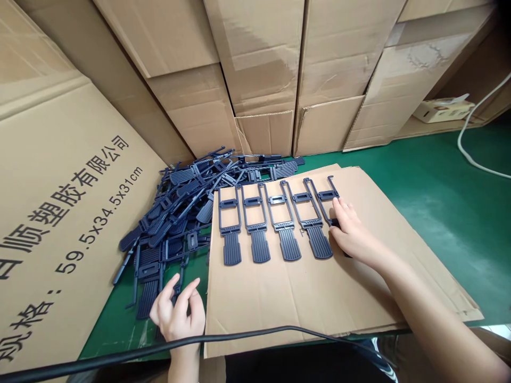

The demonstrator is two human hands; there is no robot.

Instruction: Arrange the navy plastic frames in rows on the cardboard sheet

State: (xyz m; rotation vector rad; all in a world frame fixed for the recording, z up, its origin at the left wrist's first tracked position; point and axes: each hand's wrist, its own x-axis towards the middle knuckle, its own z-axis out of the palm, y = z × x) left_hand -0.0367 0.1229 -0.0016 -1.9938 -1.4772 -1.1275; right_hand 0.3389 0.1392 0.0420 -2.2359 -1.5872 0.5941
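Several dark blue plastic frames with ribbed paddle ends, such as this frame (280, 219), lie in a row on a flat cardboard sheet (271, 298). My right hand (355, 231) is at the rightmost frame (326, 196), its thumb and fingers closed over the frame's right side and covering most of the paddle. My left hand (179, 314) is left of the cardboard, palm up, fingers apart and curled slightly, with nothing in it. Just beyond it lies a tangled pile (175, 197) of the same plastic frames.
Cardboard boxes (259, 64) stand along the back, and a printed carton panel (72, 213) leans at left. A black cable (239, 336) crosses the front. On the green table (439, 202), a tissue box (443, 110) and a white cord (465, 141) are at right.
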